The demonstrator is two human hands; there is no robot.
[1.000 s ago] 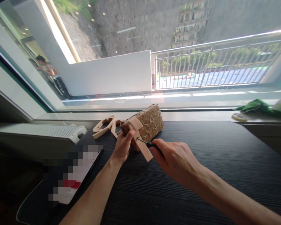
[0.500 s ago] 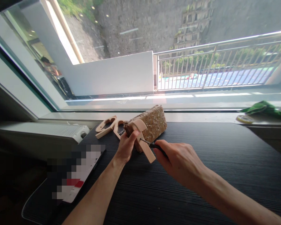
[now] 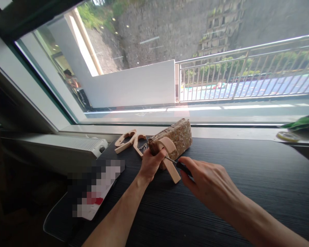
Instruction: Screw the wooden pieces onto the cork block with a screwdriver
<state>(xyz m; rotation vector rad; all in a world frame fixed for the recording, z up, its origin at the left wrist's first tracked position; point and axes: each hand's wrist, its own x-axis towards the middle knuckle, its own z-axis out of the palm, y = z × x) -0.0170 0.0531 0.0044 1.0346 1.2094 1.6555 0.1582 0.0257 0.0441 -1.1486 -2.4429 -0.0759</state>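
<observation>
- Whole view: swung a bit to L within last sec., w/ everything placed further R and lower; prob. only head motion, no effect on work.
- Black table (image 3: 234, 199): under all this work, same as before.
- Rough brown block (image 3: 183, 135): at far side of table, directly behind the held wood; no clear shift relative to hands.
- R hand (image 3: 208, 175): closed round handle of screwdriver, in almost same grip as 1 sec. ago.
- L hand (image 3: 150, 164): closed on curved wooden piece, w/ thumb on top near driver tip; rest of fingers mostly hidden, so cannot tell exact hold.
- Curved wooden piece (image 3: 173, 171): in L hand, in front of block, w/ straight end pointing down toward the person; still at same slant, thus prob. well steadied.
- Screwdriver (image 3: 183, 167): shank directed at wood, tip now close beside thumb; cannot tell if deeper than before. Meaning, by judgement: driving or loosening still in progress.
- Other wooden parts (image 3: 122, 147): left of block, not touched, apparently unmoved.
- Small metal bits (image 3: 143, 148): next to these parts, poss. screws, too small to be sure.
</observation>
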